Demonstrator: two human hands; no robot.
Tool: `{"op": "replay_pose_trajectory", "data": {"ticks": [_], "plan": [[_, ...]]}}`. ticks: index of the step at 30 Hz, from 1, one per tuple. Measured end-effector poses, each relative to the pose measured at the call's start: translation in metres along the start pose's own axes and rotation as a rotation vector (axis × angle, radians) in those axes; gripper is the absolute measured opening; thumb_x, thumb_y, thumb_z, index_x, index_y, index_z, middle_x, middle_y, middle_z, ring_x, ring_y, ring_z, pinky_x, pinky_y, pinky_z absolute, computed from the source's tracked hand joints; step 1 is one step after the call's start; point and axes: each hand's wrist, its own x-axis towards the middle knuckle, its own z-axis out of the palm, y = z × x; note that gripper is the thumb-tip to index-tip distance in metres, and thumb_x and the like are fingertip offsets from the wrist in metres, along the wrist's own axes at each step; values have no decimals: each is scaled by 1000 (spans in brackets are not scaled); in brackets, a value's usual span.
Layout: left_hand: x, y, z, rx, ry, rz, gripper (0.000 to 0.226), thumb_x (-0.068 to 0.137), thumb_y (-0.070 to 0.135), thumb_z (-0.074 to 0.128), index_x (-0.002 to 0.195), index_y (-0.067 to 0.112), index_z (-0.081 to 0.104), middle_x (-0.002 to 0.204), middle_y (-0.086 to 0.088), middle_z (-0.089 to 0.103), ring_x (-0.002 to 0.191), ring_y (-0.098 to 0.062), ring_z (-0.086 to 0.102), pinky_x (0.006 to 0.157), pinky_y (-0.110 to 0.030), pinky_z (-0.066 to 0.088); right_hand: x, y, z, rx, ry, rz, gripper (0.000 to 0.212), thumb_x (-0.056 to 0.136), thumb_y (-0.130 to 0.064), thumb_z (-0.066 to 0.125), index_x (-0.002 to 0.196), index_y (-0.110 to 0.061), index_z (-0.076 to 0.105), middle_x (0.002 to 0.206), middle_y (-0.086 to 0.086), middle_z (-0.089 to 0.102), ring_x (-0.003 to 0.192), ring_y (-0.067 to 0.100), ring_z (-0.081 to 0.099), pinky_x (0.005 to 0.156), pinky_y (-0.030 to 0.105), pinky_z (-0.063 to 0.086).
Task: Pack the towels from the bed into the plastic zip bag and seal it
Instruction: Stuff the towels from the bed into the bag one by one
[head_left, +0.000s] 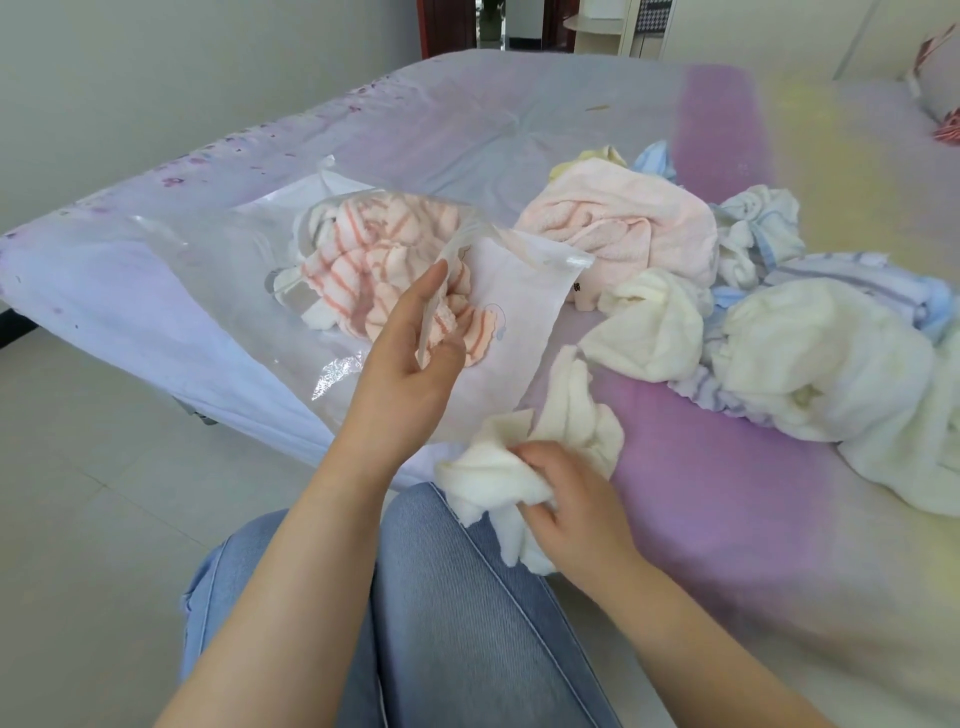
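Observation:
A clear plastic zip bag (223, 291) lies on the bed with an orange-striped towel (374, 254) inside it. My left hand (410, 358) holds the bag's near edge at its mouth, thumb and fingers around the plastic flap. My right hand (566, 504) grips a crumpled cream towel (566, 415) at the bed's near edge, just below the bag's mouth. A pile of loose towels sits to the right: a pink towel (628, 218), a cream towel (649, 327), a large white towel (815, 358) and blue-striped ones (852, 283).
The bed (727, 467) has a lilac and yellow sheet. My knees in blue jeans (457, 597) are at the bed's edge. Tiled floor (88, 467) lies to the left. A pillow (940, 88) is at the far right.

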Motion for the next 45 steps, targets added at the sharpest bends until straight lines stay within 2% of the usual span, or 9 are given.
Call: {"op": "replay_pose_trajectory", "data": {"ticks": [4, 12, 15, 18, 23, 29, 34, 41, 45], "plan": [[0, -2, -7, 19, 8, -16, 58, 96, -1, 50, 147, 23, 36, 137, 30, 39, 122, 30, 31, 97, 2, 27, 27, 18, -11, -339, -98, 205, 17, 78, -33, 68, 92, -26, 63, 151, 12, 27, 140, 35, 21, 109, 50, 24], [-6, -10, -12, 234, 44, 18, 60, 94, 6, 53, 147, 29, 36, 152, 21, 26, 143, 6, 19, 115, -16, 19, 54, 9, -40, -199, -448, 417, 16, 79, -38, 57, 90, -35, 46, 88, -10, 61, 79, 12, 58, 57, 28, 39], [-10, -13, -16, 422, 51, 120, 65, 92, 3, 54, 150, 22, 32, 152, 19, 20, 142, 7, 16, 108, -3, 14, 75, -10, -37, 132, -184, 357, 30, 70, -45, 65, 90, -44, 44, 88, -20, 58, 78, -6, 56, 61, 23, 41], [-7, -10, -17, 478, 63, 187, 70, 86, -12, 45, 150, 13, 31, 149, 17, 23, 136, 10, 21, 110, -6, 15, 117, -20, -6, 253, 87, 256, 48, 77, -31, 63, 119, -38, 39, 106, -11, 58, 94, 18, 61, 73, 35, 47], [-9, -8, -24, 548, 61, 215, 73, 86, -14, 46, 150, 19, 32, 153, 14, 27, 138, 4, 26, 116, -23, 24, 143, 3, 47, -302, -465, 279, 75, 94, -34, 49, 151, -23, 3, 156, 17, 15, 144, 32, 15, 114, 45, 22], [-23, -20, -36, 603, 56, 213, 85, 85, 8, 62, 150, 44, 21, 152, 8, 30, 128, -15, 47, 96, -29, 46, 102, 6, 46, -36, 82, 171, 77, 79, -30, 68, 143, -22, 25, 140, 5, 32, 122, 24, 43, 96, 34, 40], [-29, -21, -32, 908, 230, 115, 7, 89, 26, 60, 91, 19, 60, 86, 4, 55, 80, -24, 54, 58, -37, 46, 106, -8, 50, 732, -289, 626, 54, 85, -11, 65, 130, -23, 38, 95, 1, 55, 62, 12, 66, 56, 25, 52], [-25, -17, -41, 535, 315, 31, 24, 99, 23, 50, 76, 18, 52, 92, 3, 52, 93, -25, 51, 79, -34, 43, 174, -51, 84, 922, -533, 575, 47, 86, 8, 40, 129, -9, 49, 86, 4, 53, 70, 15, 49, 58, 22, 42], [-18, -13, -47, 427, 322, 61, 25, 103, 26, 43, 81, 28, 56, 99, 12, 56, 102, -7, 54, 84, -16, 39, 181, -52, 88, 720, -553, 541, 42, 92, -13, 47, 133, -21, 46, 127, 13, 59, 116, 27, 57, 101, 39, 46]]}}
